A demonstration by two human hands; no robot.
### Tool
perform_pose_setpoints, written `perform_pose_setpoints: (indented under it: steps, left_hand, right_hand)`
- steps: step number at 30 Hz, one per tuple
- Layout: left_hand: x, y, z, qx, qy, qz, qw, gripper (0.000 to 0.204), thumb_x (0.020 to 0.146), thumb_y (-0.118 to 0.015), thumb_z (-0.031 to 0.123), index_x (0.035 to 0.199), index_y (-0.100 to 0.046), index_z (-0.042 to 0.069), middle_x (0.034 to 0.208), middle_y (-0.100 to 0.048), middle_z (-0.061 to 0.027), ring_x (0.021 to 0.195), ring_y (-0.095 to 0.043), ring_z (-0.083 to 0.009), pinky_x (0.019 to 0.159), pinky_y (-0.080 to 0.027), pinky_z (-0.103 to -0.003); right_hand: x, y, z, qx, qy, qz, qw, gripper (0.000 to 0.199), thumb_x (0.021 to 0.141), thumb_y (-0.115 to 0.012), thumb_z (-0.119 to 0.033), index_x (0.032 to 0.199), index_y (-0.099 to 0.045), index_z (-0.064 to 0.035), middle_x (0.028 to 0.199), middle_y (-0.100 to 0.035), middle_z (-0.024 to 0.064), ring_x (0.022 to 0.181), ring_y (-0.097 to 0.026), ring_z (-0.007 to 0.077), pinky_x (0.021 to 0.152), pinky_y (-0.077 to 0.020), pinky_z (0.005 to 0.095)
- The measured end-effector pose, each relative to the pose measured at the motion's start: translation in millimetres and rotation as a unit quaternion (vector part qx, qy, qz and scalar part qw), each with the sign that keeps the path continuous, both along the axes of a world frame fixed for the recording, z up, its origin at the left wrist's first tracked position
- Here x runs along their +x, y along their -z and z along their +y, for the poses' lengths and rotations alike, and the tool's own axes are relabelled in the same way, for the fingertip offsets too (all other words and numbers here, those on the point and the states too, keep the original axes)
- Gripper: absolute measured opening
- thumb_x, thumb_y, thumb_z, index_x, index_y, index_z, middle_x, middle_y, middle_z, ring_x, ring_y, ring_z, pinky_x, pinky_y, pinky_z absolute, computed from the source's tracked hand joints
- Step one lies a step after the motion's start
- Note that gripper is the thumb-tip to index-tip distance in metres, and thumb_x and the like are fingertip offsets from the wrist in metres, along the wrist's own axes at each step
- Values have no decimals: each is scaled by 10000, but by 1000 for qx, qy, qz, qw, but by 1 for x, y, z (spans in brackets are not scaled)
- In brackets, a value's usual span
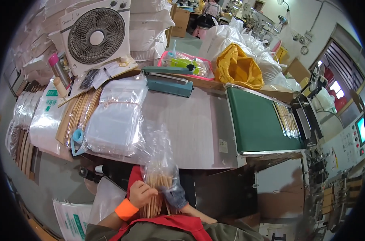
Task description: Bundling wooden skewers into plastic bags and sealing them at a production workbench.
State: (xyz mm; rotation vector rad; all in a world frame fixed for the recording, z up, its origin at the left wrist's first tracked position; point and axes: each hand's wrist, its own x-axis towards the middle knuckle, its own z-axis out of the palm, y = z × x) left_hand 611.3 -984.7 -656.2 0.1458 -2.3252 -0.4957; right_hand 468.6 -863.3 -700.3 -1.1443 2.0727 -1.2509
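Note:
In front of my lap, at the table's front edge, stands a bundle of thin wooden sticks [152,207]. A clear plastic bag [156,146] covers its upper part and rises crumpled above it. My left hand [141,193], bare with an orange wristband, is closed, its fingertips at the bag's lower edge. On the bundle's right side, my right hand [175,197] wears a grey glove and grips the sticks; its fingers are partly hidden behind them and the plastic. Beside the bag on the table lies a tied stack of clear plastic bags [116,120].
A teal bag sealer [170,86] sits at the table's back. Right of the table is a green conveyor belt [255,120] bearing packed sticks [286,120]. Loose sticks [80,114] and a blue tape dispenser [77,140] lie left. A box fan [96,36] stands behind.

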Motion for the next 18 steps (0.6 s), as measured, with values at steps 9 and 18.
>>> perform_pose_setpoints:
  steps: [9,18]
  left_hand:
    - [-20,50,30,432,-200,64,877,506,672,-701,92,1113,-460,24,1068,-461,-142,1034,-449,-262,927,-360,-340]
    - [31,58,-1,185,-96,-32,977,111,699,-550,-17,791,-573,41,788,-569,-94,738,-567,-286,693,-478,-339]
  right_hand:
    - [-43,12,82,4,-61,85,995,578,813,-560,-119,1325,-320,2,1245,-466,227,1110,-496,361,927,-420,387]
    - [-48,32,38,-97,-122,300,941,243,712,-568,-13,954,-564,-31,908,-591,162,801,-587,330,694,-495,383]
